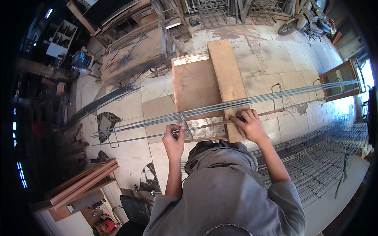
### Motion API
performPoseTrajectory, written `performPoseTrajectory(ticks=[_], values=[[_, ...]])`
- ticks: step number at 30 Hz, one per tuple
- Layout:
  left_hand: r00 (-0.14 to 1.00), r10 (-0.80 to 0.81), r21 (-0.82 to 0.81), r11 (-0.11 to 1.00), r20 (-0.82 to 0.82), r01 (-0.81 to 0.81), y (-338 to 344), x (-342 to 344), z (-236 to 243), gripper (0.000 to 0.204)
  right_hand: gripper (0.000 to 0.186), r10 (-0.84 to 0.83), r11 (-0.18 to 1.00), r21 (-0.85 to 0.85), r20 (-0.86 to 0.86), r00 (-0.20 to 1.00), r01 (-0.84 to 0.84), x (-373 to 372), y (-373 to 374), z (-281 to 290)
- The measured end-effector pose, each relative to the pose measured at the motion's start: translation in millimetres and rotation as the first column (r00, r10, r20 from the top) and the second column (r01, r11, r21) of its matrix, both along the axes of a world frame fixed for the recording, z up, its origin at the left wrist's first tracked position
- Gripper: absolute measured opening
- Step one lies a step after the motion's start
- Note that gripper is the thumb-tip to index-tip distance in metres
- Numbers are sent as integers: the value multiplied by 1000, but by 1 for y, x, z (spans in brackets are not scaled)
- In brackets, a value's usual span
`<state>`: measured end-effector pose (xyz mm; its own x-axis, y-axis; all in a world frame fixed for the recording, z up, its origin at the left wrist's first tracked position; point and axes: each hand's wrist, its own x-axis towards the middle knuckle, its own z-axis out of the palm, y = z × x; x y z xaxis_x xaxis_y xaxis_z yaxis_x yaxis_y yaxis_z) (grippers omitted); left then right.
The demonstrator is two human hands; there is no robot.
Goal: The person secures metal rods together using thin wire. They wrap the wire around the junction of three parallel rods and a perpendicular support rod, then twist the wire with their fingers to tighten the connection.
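Note:
A bundle of long steel rods [212, 107] runs crosswise in front of me over a wooden beam [225, 70]. Bent-wire stirrups hang along it, one of them a rectangular stirrup [186, 125] by my left hand [173, 143]. That hand is closed, thumb and forefinger pinching at the stirrup's near side, beside the lowest rod [136, 138]. My right hand [249, 125] is curled over the beam's near end, its fingers on a thin brown strip [212, 125] that lies along the near side of the rods. The palm hides part of the strip.
Beneath the beam sits a shallow wooden box [193, 84]. Finished wire cages [315, 157] lie at the right on a pale surface. Dark rods [102, 103] lie on the floor at the left. Farther off stand a wooden bench [134, 55] and a motorcycle [309, 21].

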<state>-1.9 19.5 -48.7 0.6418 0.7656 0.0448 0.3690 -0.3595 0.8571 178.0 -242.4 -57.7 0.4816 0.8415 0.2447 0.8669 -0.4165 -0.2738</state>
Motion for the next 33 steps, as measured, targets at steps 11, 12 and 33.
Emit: performPoseTrajectory(ticks=[11,12,33], values=[[997,-75,-130,989,-7,74,7,23,-22,19,45,13,1000,27,-6,1000,-13,1,4,3],[996,-90,-139,986,-3,88,6,25,-22,18,44,12,999,30,-6,1000,-11,1,4,2],[988,-130,-54,991,-78,126,-8,72,-13,19,43,-20,998,59,-11,1000,20,0,4,0]])
